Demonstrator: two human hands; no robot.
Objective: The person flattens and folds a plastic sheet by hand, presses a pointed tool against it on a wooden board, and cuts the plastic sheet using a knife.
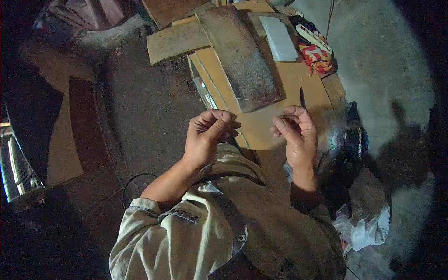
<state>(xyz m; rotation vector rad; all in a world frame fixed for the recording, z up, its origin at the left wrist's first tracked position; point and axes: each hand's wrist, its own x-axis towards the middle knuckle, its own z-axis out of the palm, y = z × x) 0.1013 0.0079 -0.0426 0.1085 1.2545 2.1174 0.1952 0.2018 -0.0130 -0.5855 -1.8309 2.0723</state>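
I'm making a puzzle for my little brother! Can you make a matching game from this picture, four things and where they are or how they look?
Things:
1. White block
2. Patterned cloth
3. Thin dark pointed thing
4. Left hand

Clues:
A. Just past the fingers of the right hand
B. Bent fingers, thumb up close to them
C. Between the long rough board and the patterned cloth
D. Red, yellow and white

Right pairs: 1-C, 2-D, 3-A, 4-B
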